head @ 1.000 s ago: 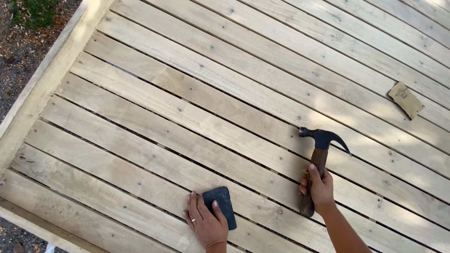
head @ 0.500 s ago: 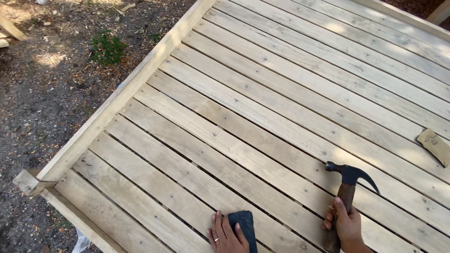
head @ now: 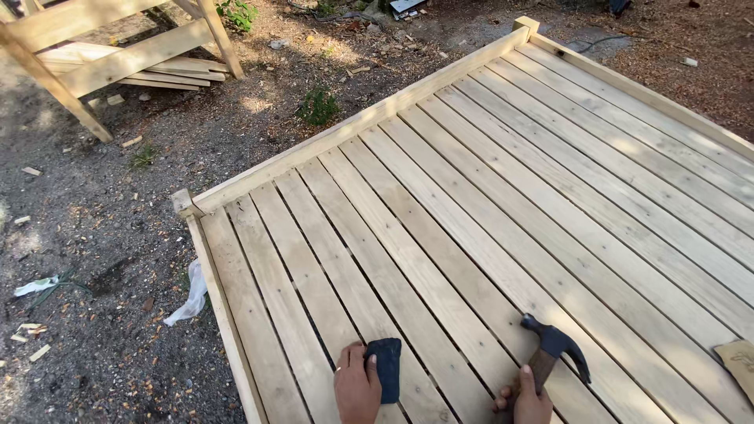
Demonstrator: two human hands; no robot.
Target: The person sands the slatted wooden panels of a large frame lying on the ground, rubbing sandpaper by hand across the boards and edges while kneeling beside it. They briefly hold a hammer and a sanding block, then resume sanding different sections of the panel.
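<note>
The left hand lies flat at the bottom edge of the view, palm down on the wooden deck, fingers extended and pressing along the left side of a small dark rectangular block; the thumb rests on the block's top face, so the hand is open upon it rather than closed round it. The block sits on a deck board near the deck's front left corner, lying across one plank. The right hand is closed round the wooden handle of a claw hammer, gripping low on the shaft; only the upper part of the hand shows, the rest being cut off by the frame. The hammer's dark steel head rests on or just above the boards, claw pointing right and down; contact cannot be confirmed. The two hands are apart, with several planks between them. A flat tan piece lies on the deck at the right edge, well apart from the hammer. The deck is bounded by a raised timber rim. Beyond it lies bare ground with scraps, a white rag, a small green weed and a timber frame at upper left.
</note>
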